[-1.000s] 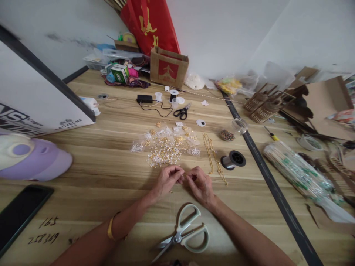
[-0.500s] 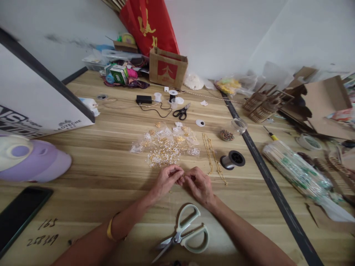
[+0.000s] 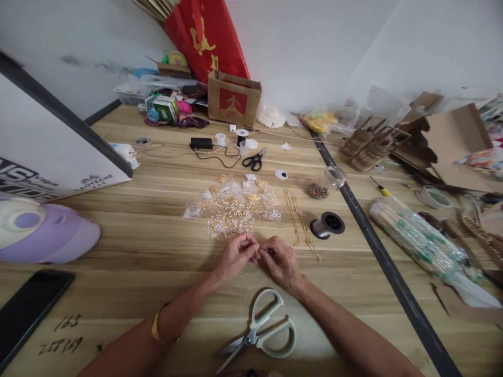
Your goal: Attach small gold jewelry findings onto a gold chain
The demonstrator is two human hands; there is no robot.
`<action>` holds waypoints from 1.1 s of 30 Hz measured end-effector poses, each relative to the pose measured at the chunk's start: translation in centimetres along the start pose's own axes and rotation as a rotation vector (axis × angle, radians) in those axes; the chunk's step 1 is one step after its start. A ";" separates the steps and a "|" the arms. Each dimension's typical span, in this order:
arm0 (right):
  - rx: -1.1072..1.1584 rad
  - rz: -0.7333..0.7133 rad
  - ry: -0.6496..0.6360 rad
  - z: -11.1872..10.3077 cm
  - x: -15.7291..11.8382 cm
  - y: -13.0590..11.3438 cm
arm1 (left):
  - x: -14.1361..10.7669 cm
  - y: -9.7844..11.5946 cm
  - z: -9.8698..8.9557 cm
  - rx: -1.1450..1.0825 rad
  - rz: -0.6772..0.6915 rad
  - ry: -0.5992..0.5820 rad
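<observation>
One tiny piece [image 3: 257, 252], too small for me to identify, is pinched between the fingertips of the left hand [image 3: 236, 255] and right hand [image 3: 281, 263], on the near side of the gold-and-clear beads [image 3: 230, 220]. I recommend bracing both wrists on the bench [image 3: 157, 251].

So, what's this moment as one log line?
left hand: pinching | right hand: pinching alongside | anything held: too small to tell | near: shiny pieces, pale-handled scissors

A tiny piece [image 3: 257, 253], seemingly dark reddish, sits pinched where the fingers of the left hand [image 3: 238, 256] and right hand [image 3: 282, 263] meet, just below the centre of the frame. Mostly hidden, its shape and tilt cannot be told.
</observation>
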State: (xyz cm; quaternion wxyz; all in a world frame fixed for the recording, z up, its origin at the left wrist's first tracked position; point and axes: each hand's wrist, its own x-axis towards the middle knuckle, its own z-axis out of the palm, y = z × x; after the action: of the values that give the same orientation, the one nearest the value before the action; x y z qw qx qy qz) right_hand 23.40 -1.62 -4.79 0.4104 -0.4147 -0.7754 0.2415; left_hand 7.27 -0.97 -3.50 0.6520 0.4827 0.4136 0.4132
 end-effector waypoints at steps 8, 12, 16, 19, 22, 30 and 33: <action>0.137 0.094 0.017 -0.4 0.3 -0.3 | -0.4 -0.1 0.1 0.254 0.128 -0.014; 0.185 0.157 0.049 -0.9 0.4 -0.2 | -0.7 -0.1 0.0 0.505 0.220 -0.058; 0.249 0.233 0.098 -1.1 0.5 0.1 | -1.1 -0.5 0.0 0.948 0.431 -0.129; 0.298 0.277 0.149 -1.2 0.6 0.4 | -1.3 -0.4 0.2 1.171 0.650 -0.182; 0.370 0.341 0.199 -1.4 0.9 0.7 | -1.5 0.4 0.7 1.208 0.766 -0.199; 0.690 0.494 0.381 -3.1 2.2 0.8 | -1.9 2.8 1.2 1.033 0.675 -0.134; 0.757 0.486 0.293 -4.5 2.5 0.1 | -2.1 3.3 1.3 1.034 0.657 -0.109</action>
State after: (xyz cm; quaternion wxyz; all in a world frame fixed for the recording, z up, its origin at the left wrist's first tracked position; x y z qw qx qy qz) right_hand 26.39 0.74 -1.32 0.5695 -0.4350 -0.4473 0.5353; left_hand 7.34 -2.69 0.24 0.1923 0.8592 0.3560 0.3132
